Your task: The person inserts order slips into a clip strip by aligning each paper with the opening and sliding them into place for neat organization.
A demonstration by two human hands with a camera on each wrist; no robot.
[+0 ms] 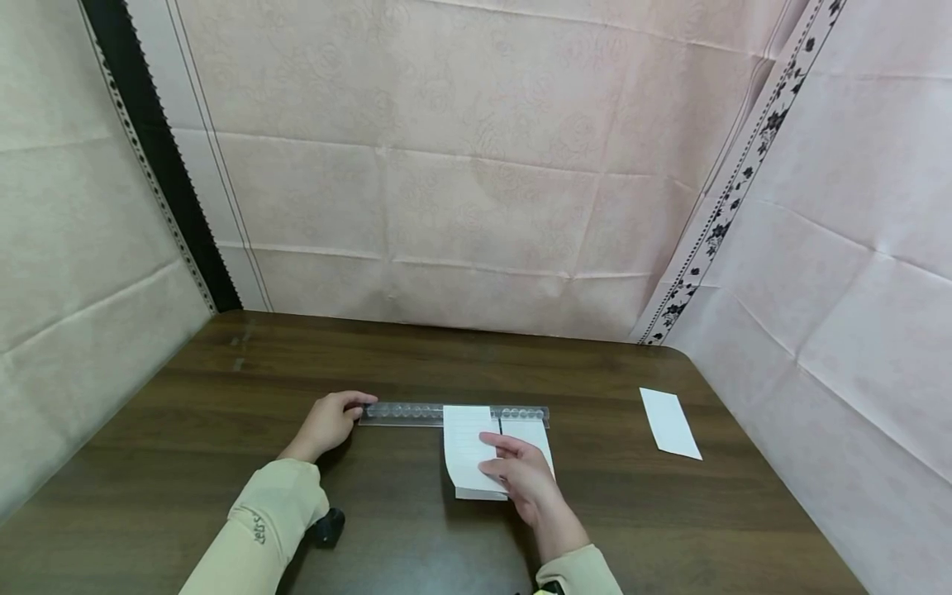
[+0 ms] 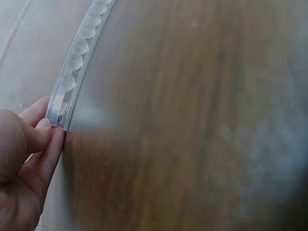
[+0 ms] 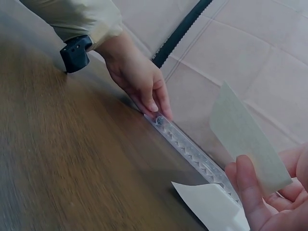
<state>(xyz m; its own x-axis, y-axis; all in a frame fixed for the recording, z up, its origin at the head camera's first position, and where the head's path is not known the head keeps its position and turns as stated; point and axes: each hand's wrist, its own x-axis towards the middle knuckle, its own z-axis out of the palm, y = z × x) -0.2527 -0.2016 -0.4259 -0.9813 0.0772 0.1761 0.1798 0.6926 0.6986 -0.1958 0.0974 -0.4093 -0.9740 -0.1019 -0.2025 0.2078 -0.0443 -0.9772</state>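
My left hand (image 1: 332, 423) pinches the left end of a clear plastic ruler (image 1: 405, 414), which has a row of round cut-outs along it. The ruler lies crosswise on the table and passes beneath white lined paper (image 1: 468, 446), a small stack like a notepad. Over that paper is my right hand (image 1: 521, 478). In the right wrist view its thumb and fingers hold a pale sheet (image 3: 245, 132) raised at an angle, while another white page (image 3: 211, 204) lies over the ruler. Whether the raised sheet is still joined to the stack, I cannot tell.
A loose white slip of paper (image 1: 671, 423) lies on the brown wooden table (image 1: 387, 537) at the right. Pale patterned cloth (image 1: 476, 207) hangs behind the table and along both sides. A black device (image 1: 327, 527) is worn at the left wrist.
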